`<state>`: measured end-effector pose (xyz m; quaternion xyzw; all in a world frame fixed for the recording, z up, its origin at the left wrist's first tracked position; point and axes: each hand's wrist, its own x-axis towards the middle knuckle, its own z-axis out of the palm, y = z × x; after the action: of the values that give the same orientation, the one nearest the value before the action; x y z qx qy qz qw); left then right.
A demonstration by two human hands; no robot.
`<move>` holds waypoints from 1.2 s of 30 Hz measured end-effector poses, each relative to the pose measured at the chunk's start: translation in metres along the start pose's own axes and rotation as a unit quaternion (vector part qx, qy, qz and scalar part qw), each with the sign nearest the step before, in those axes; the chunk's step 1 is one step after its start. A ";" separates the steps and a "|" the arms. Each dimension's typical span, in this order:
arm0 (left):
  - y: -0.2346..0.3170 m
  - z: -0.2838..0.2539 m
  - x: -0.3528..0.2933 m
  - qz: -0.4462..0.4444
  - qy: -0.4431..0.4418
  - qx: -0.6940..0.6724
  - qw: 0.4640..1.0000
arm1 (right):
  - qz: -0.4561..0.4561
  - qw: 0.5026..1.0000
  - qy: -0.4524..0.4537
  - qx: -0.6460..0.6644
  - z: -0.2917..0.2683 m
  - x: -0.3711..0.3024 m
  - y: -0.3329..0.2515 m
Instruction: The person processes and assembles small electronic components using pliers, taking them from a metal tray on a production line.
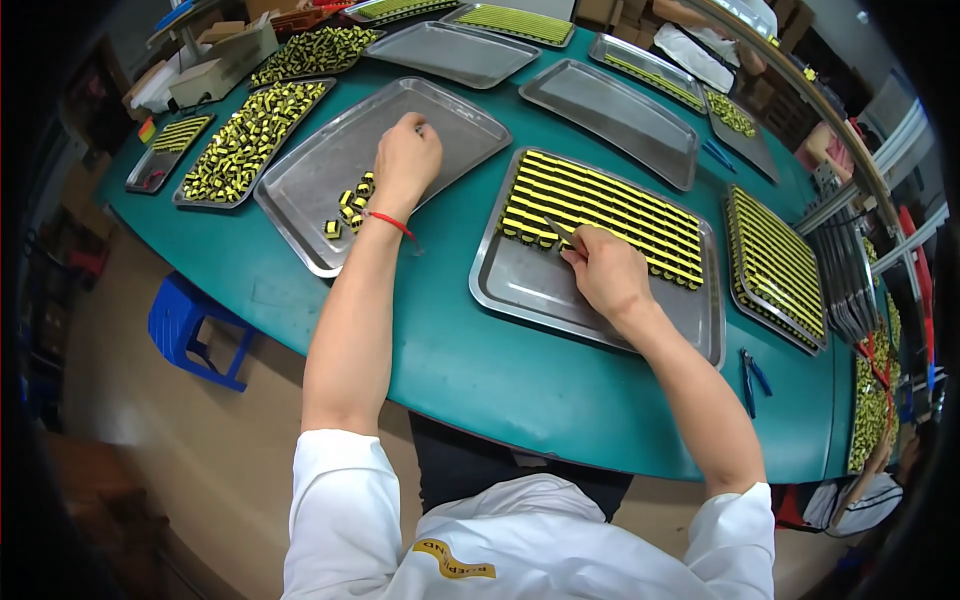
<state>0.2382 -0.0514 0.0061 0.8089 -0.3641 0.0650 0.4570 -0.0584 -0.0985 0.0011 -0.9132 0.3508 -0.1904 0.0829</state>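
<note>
My left hand (408, 158) is over a metal tray (300, 190), fingers curled closed. A small dark spot shows by its fingertips, but what they hold, if anything, is hidden. Several loose black-and-yellow blocks (352, 202) lie in that tray beside my wrist, which wears a red cord. My right hand (608, 268) pinches grey pointed tweezers (560, 232), partly covered by the fingers. Their tip reaches the near edge of rows of black-and-yellow blocks (610, 205) set in a second metal tray (520, 290). The near part of this tray is bare metal.
Left stands a tray heaped with loose blocks (245, 140). Bare trays (455, 52) (620, 115) lie behind. Filled trays (778, 265) are stacked at right, near blue-handled cutters (753, 382). A blue stool (195, 330) stands by the green table (450, 385). Other people are at the right.
</note>
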 end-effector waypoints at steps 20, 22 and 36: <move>0.032 0.016 -0.022 0.065 0.055 -0.118 0.989 | -0.082 0.994 0.030 -0.057 0.006 0.020 -0.007; 0.032 0.015 -0.023 0.065 0.073 -0.131 0.986 | -0.080 0.995 0.039 -0.045 0.008 0.019 -0.007; 0.022 0.024 -0.016 -0.047 -0.024 -0.352 0.935 | -0.007 0.999 -0.040 -0.012 -0.014 0.010 -0.009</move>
<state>0.2070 -0.0682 0.0005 0.6136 -0.3363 -0.1078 0.7063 -0.0518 -0.0988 0.0191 -0.9237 0.3426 -0.1496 0.0843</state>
